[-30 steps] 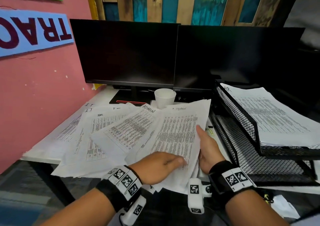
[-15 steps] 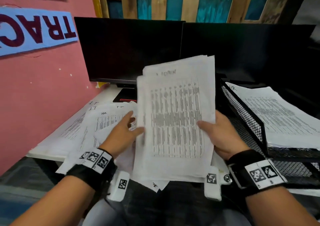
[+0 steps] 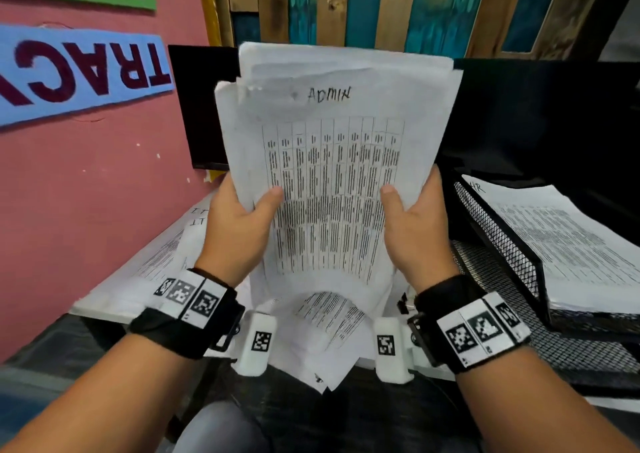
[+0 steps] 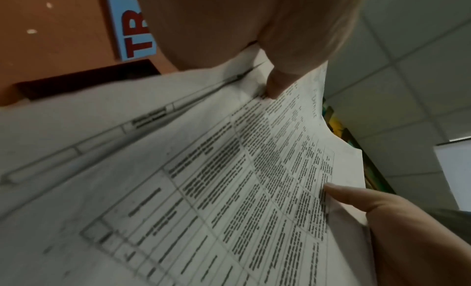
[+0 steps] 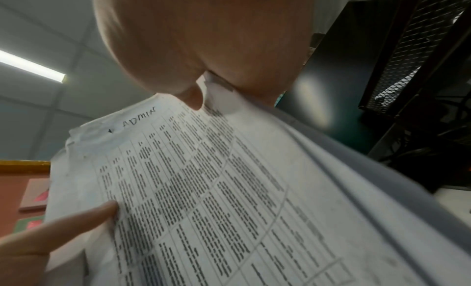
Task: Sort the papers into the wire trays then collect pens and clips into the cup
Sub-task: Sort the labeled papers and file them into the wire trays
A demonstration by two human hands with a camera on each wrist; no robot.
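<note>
A stack of printed sheets headed "ADMIN" [image 3: 332, 182] stands nearly upright in front of me, held by both hands. My left hand [image 3: 242, 224] grips its left edge, thumb on the front page. My right hand [image 3: 412, 224] grips the right edge the same way. In the left wrist view the ADMIN stack [image 4: 229, 189] fills the frame, and in the right wrist view the ADMIN stack [image 5: 203, 189] shows its handwritten heading. The black wire trays [image 3: 502, 244] stand at the right; the upper one holds papers marked "HR" [image 3: 561, 237]. The stack hides the cup.
More papers, some marked "IT" [image 3: 166, 258], lie spread on the white desk at the left. Two dark monitors [image 3: 540, 120] stand behind the stack. A pink wall with a blue sign [image 3: 79, 71] closes the left side.
Both hands have lifted the ADMIN stack off the desk and raised it upright toward me. The left hand shifted from the loose sheets to the stack's left edge.
</note>
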